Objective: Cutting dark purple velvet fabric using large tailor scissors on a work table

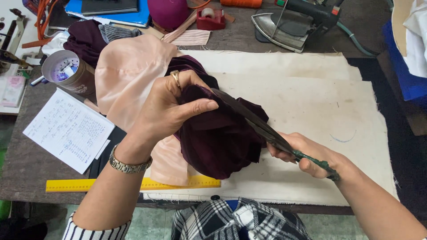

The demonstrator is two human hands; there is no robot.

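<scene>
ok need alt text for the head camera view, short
A person's left hand grips bunched dark purple velvet fabric while the right hand works large scissors into it, above a cream cloth on a worktable, with a yellow ruler nearby.

Dark table (26, 169): cream cloth (311, 102), yellow ruler (71, 185), notepaper (66, 129), iron (289, 22).

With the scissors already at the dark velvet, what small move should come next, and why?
Probably close the scissors a little: the left hand pinches the maroon fabric up taut, the blades lie against its folded edge, and the right hand grips the green handles.
</scene>
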